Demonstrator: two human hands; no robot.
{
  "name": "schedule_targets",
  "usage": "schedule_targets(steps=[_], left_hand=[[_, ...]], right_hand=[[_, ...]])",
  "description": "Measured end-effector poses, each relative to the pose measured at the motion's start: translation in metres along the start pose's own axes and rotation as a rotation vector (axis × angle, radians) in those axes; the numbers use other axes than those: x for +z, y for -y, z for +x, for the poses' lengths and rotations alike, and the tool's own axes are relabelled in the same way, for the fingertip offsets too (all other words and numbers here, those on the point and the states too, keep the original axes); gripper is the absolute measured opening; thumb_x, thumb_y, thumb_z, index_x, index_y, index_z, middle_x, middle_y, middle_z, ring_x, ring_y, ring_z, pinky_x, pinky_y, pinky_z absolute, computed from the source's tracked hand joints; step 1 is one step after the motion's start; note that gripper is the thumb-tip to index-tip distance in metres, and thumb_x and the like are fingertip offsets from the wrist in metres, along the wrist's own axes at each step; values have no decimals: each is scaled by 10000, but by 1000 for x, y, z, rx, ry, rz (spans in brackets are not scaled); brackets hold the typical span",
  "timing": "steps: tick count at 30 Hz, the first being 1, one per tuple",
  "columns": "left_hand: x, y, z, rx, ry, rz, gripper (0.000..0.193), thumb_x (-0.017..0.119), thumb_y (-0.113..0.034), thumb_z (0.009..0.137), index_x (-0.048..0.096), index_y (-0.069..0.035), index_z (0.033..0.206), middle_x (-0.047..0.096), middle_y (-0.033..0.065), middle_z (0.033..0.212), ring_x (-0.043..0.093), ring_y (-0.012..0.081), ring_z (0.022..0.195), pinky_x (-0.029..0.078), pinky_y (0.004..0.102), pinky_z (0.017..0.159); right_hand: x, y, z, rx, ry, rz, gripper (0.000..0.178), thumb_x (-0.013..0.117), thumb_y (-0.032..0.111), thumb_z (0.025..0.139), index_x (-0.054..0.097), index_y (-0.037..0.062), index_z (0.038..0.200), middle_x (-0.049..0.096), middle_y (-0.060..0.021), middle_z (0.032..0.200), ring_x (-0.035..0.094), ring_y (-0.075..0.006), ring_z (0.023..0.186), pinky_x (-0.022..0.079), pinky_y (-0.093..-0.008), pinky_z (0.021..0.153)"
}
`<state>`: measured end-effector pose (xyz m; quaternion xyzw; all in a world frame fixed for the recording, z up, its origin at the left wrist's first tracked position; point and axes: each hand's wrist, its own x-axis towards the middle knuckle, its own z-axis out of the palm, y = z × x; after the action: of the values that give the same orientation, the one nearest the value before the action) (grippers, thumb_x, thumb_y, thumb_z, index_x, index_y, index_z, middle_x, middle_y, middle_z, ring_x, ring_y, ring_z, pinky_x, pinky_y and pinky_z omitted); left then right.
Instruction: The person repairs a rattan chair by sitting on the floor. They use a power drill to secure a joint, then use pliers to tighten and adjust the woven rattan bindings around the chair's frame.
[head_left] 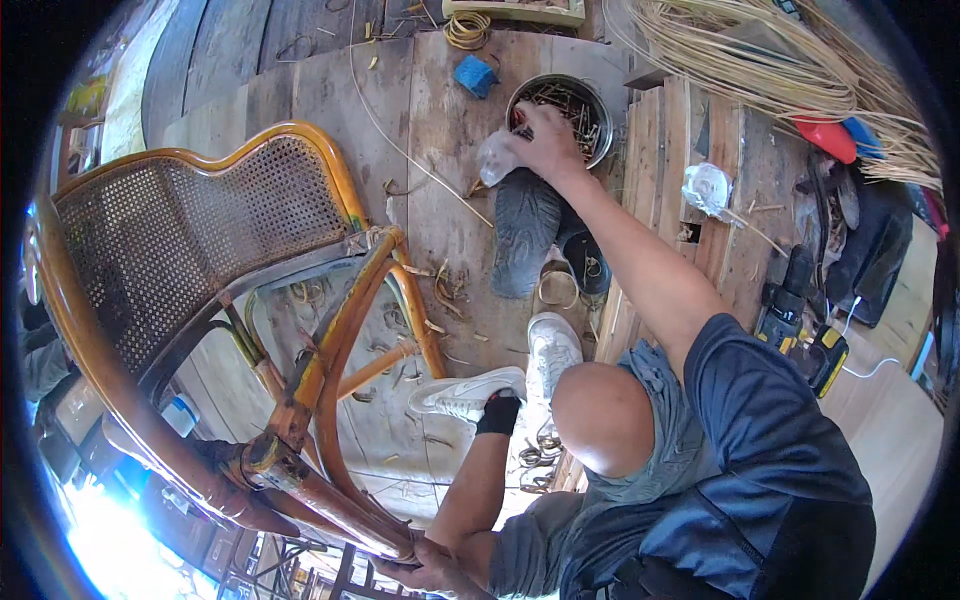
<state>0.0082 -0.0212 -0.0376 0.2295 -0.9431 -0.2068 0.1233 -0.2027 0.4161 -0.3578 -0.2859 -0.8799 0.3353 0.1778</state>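
Observation:
A rattan chair [345, 350] with woven cane panels lies tipped over on the left. My left hand [440, 570] is wrapped round the end of one of its poles at the bottom of the view. Over the left rim of a round metal bowl [603, 145], my right hand [552, 145] reaches in with its fingers apart. Nails or similar thin pieces [575, 105] fill the bowl, and something small and red shows by my fingertips. Crumpled clear plastic [496, 158] lies against my thumb side; whether I touch it, I cannot tell.
Rattan strands [740, 60] lie coiled at the far right beside stacked planks [660, 150]. A roll of clear tape [707, 188] rests on the planks, with a cordless drill [790, 300] nearer. A blue block [475, 76] and dark footwear [525, 235] are near the bowl.

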Motion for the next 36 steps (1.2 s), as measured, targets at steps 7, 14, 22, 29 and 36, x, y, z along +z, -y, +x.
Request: schedule_targets(steps=[7,14,22,29,36], left_hand=[[-8,15,1,24,6,118,935,708,-521,743,318,103,1321,454,263,1242,477,336,1131,378,424,956],[-5,9,-2,-55,3,50,897,718,-456,752,310,98,1326,455,251,1239,476,336,1142,387,423,953],[-9,7,-1,-58,-7,90,760,724,-252,789,313,84,1334,454,233,1240,487,316,1130,390,415,962],[-3,-11,2,-75,-6,5,757,740,-231,773,328,67,1334,464,217,1226,485,318,1131,386,419,966],[6,-54,-6,-103,-5,0,758,722,-354,763,384,71,1293,484,230,1203,497,316,1103,381,428,942]], right_hand=[[-40,17,-28,151,493,-196,240,493,222,839,671,134,972,635,-157,1052,544,-346,1064,456,-451,857],[-40,10,-13,273,707,-490,289,502,261,837,673,58,953,656,-175,992,570,-346,1043,466,-432,866],[-24,-30,11,473,169,-110,273,545,269,847,640,42,963,642,-204,988,602,-386,984,487,-465,833],[6,-43,56,717,451,-386,313,562,260,856,656,39,1056,626,-200,1111,585,-368,1071,481,-455,871],[22,-98,63,342,741,-397,457,696,376,755,665,-1,1012,615,-227,1108,596,-349,1052,478,-395,893]])
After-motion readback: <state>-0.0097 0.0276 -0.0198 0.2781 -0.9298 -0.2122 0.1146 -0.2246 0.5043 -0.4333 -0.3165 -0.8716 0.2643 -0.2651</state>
